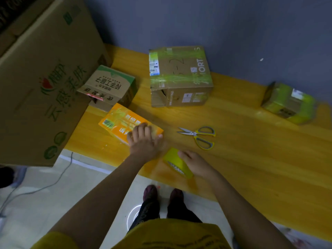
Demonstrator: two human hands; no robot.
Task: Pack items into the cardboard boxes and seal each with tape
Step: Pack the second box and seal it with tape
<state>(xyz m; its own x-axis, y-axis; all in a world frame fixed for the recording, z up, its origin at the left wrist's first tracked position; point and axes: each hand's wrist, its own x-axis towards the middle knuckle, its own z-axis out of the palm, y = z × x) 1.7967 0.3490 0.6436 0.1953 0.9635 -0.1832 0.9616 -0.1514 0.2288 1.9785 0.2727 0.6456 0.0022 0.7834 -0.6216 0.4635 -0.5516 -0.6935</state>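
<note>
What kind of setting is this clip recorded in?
Probably an informal packing spot in a home or small room, not a warehouse: a wooden table against a plain wall, taped cardboard boxes, scissors, a tape roll, and a large carton alongside.

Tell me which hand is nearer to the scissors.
Right. The right hand grips the tape roll just below and left of the scissors; the left hand lies farther left, fingers flat on the orange box.
</note>
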